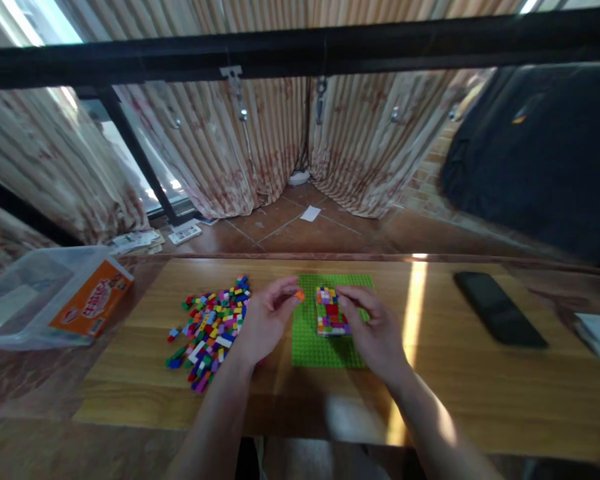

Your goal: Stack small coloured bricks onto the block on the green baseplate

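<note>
Left grip [266, 320] in the head view: I have its thumb and forefinger together, clamped on a small orange brick [299, 295]. That brick sits right at the fingertips, on the side facing the build, and hangs over the left edge of the green baseplate [306, 350]. Just across a short gap to its right I see the brick build [332, 310], a multicoloured rectangle with a red patch in the middle, lying on the baseplate. The orange brick and the build are apart.

Right grip [375, 330] reaches the build from its right side, thumb and forefinger at the upper right corner and covering some of it; from this angle I cannot tell whether they are clamped on it or only resting there.

Beside my left wrist, the pile of loose bricks [213, 327] spreads over the wooden desk [135, 373], partly hidden behind that forearm. Farther left I make out a clear plastic bin [25, 303] with an orange label [93, 300]. Well to the right of both grips, a dark phone [500, 310] lies on the desk.
</note>
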`<state>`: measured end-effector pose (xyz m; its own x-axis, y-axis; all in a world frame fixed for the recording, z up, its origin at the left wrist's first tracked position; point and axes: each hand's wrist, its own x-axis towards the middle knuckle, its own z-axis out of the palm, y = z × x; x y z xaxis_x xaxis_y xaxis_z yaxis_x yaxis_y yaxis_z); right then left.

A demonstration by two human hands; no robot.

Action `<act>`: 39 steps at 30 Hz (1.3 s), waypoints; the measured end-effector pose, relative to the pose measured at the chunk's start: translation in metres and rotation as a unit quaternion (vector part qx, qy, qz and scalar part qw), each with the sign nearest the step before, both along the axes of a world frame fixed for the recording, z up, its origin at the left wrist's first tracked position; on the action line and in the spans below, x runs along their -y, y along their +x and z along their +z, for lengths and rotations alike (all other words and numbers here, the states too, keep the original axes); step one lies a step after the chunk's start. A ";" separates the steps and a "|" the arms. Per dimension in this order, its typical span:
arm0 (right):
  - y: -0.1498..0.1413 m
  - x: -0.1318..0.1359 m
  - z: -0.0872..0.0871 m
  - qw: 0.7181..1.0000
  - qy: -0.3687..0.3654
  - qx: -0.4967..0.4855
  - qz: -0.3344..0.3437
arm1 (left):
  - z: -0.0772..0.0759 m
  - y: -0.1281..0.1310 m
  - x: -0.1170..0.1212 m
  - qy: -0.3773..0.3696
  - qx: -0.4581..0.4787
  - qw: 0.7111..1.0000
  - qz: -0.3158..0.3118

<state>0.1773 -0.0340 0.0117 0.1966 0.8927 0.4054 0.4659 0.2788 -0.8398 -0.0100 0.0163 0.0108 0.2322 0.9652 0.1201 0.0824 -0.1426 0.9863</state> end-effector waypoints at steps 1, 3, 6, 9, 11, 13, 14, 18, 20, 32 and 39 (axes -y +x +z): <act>-0.002 0.002 0.001 1.000 -0.003 -0.002 0.023 | 0.000 0.008 0.005 0.001 0.004 1.000 -0.015; -0.005 0.005 0.001 0.998 0.001 -0.006 0.056 | 0.001 0.020 0.012 0.008 0.007 0.999 -0.035; -0.006 0.006 0.001 0.997 0.008 -0.009 0.072 | 0.001 0.028 0.017 0.020 0.004 0.999 -0.045; -0.008 0.006 0.000 0.997 0.011 -0.010 0.071 | 0.001 0.031 0.019 0.033 -0.016 0.999 -0.040; -0.010 0.005 0.000 0.998 0.015 -0.009 0.064 | 0.001 0.032 0.020 0.042 -0.031 0.998 -0.026; -0.012 0.005 0.001 0.999 0.015 -0.003 0.051 | 0.000 0.035 0.022 0.048 -0.036 0.998 -0.005; -0.013 0.006 0.001 0.999 0.016 0.003 0.039 | 0.000 0.038 0.023 0.048 -0.034 0.998 0.003; -0.015 0.008 0.000 0.999 0.031 0.036 -0.020 | 0.001 0.048 0.027 0.042 -0.022 0.998 0.027; -0.013 0.009 -0.001 0.996 0.045 0.062 -0.050 | 0.002 0.051 0.027 0.042 -0.022 0.998 0.048; 0.027 0.003 -0.005 0.994 0.020 0.084 -0.064 | -0.009 0.019 0.002 0.040 -0.053 0.988 0.143; 0.031 0.007 -0.008 0.995 -0.023 0.086 -0.046 | -0.019 0.025 0.000 0.056 -0.091 0.986 0.127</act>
<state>0.2087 -0.0415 0.0033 0.2093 0.8929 0.3987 0.6259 0.1909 -0.7561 0.0148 0.0161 -0.0082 0.0126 0.9782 0.2075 0.3040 -0.2014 0.9311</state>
